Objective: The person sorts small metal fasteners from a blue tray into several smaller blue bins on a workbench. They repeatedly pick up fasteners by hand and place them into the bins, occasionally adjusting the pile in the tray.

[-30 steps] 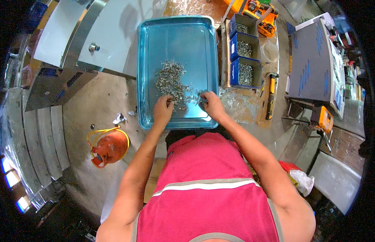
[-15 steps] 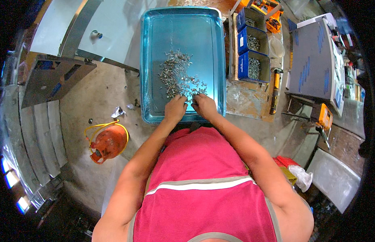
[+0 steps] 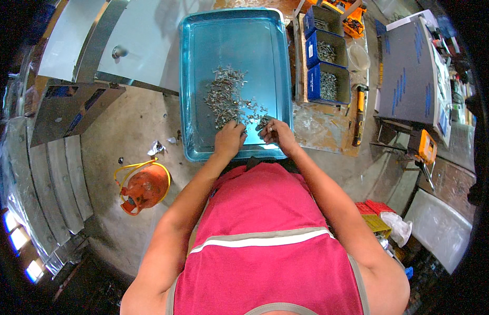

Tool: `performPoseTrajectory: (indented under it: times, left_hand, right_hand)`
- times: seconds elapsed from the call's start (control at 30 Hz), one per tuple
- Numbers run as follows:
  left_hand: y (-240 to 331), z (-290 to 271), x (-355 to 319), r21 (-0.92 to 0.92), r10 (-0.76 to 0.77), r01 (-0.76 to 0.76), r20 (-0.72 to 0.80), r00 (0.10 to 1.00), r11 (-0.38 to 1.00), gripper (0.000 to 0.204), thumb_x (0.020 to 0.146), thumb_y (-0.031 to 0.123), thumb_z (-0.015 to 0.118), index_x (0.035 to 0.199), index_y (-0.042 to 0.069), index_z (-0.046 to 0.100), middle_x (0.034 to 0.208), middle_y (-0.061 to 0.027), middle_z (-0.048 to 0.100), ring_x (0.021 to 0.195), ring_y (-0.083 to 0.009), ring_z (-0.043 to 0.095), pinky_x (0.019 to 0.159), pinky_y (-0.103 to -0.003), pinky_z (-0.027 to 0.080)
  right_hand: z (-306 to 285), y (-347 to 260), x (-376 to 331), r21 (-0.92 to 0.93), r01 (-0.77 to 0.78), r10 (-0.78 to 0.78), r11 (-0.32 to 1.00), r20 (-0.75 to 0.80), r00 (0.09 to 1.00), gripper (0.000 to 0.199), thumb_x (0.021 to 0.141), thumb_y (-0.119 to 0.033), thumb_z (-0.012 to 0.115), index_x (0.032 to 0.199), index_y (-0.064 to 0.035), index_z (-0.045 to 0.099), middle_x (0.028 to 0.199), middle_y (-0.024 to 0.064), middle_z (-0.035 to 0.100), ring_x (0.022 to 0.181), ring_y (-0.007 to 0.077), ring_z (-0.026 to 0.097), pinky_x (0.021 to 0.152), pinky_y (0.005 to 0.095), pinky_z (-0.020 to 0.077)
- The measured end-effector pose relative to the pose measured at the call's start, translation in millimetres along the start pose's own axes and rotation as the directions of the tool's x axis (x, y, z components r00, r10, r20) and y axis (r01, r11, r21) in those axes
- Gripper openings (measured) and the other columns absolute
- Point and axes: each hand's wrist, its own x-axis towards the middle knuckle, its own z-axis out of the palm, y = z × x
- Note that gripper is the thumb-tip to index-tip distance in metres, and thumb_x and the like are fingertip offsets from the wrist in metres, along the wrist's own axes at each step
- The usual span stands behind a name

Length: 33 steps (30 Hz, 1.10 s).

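While both bare hands bend low over the near end of the blue tray (image 3: 244, 44), the small metal fasteners (image 3: 224, 97) lie in a loose heap just beyond the left grip (image 3: 231, 138), thinning out in front of the right grip (image 3: 278, 135). From where I stand, the left grip is curled downward, its fingertips tucked out of sight, so I can't tell whether it pinches anything. The right grip is half curled, with loose pieces right at its fingertips; whether one is held, I can't make out either.

Each piece looks light, hard and stiff, in little danger of breaking, though smooth metal could easily slip or roll. I'd take one across its shank, between thumb and forefinger, rather than by the tip. A whole handful would likely weigh noticeably more and tangle. Beyond the right grip, to its right, more fill the blue bins (image 3: 314, 85) above the surface (image 3: 320, 134).
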Motion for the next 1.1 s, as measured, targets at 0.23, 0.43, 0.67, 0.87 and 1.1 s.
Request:
performPoseTrajectory:
  times: [0.23, 0.43, 0.67, 0.87, 1.1]
  left_hand:
    - [-8.7, 26.7, 8.6, 0.097, 0.074, -0.069, -0.049, 0.996, 0.993, 0.017, 0.090, 0.020, 0.068, 0.105, 0.013, 0.065, 0.104, -0.0127, 0.061, 0.100, -0.0350, 0.064, 0.080, -0.048, 0.055]
    - [-16.0, 27.6, 4.0, 0.198, 0.151, -0.133, -0.075, 0.986, 0.971, 0.014, 0.092, 0.018, 0.063, 0.103, 0.009, 0.063, 0.102, -0.0122, 0.061, 0.097, -0.0336, 0.064, 0.078, -0.047, 0.057]
    - [-12.5, 27.5, 3.0, 0.072, -0.028, 0.041, -0.181, 0.983, 0.997, 0.018, 0.093, 0.017, 0.064, 0.107, 0.006, 0.060, 0.103, -0.0148, 0.064, 0.095, -0.0363, 0.065, 0.077, -0.045, 0.057]
    - [-40.2, 3.5, -5.9, -0.736, -0.475, 0.301, -0.031, 0.880, 0.606, 0.020, 0.098, 0.014, 0.060, 0.113, 0.002, 0.060, 0.094, -0.0078, 0.064, 0.073, -0.0222, 0.064, 0.070, -0.034, 0.054]
    - [-59.8, -22.0, -19.0, -0.804, -0.417, 0.450, 0.283, 0.864, 0.389, 0.022, 0.098, 0.023, 0.061, 0.111, 0.005, 0.063, 0.090, -0.0053, 0.065, 0.073, -0.0164, 0.062, 0.062, -0.032, 0.050]
  right_hand:
    - [-11.0, 2.9, 1.7, -0.062, 0.015, -0.017, 0.998, -0.022, 1.000, 0.014, 0.097, -0.013, 0.046, 0.093, -0.0066, 0.058, 0.087, 0.0120, 0.069, 0.066, 0.0172, 0.063, 0.059, 0.0310, 0.0548]
    - [-15.8, -0.3, -4.5, -0.051, 0.027, -0.027, 0.998, 0.010, 1.000, 0.007, 0.097, -0.010, 0.053, 0.095, -0.0071, 0.059, 0.091, 0.0121, 0.071, 0.071, 0.0169, 0.066, 0.063, 0.0308, 0.0557]
    - [-17.1, -7.4, -14.2, 0.220, -0.050, 0.024, 0.974, 0.119, 0.993, 0.017, 0.099, -0.021, 0.052, 0.098, -0.0058, 0.060, 0.096, 0.0161, 0.071, 0.075, 0.0230, 0.067, 0.071, 0.0365, 0.0580]
    - [-15.6, -5.7, -10.1, 0.070, -0.026, 0.028, 0.997, -0.022, 0.999, 0.023, 0.099, -0.027, 0.056, 0.099, -0.0048, 0.063, 0.090, 0.0119, 0.069, 0.073, 0.0200, 0.066, 0.063, 0.0330, 0.0575]
    - [17.2, 6.4, 3.8, -0.757, 0.290, -0.298, 0.585, 0.132, 0.945, 0.021, 0.089, -0.021, 0.070, 0.106, -0.0076, 0.070, 0.091, 0.0146, 0.072, 0.080, 0.0308, 0.070, 0.068, 0.0444, 0.0546]
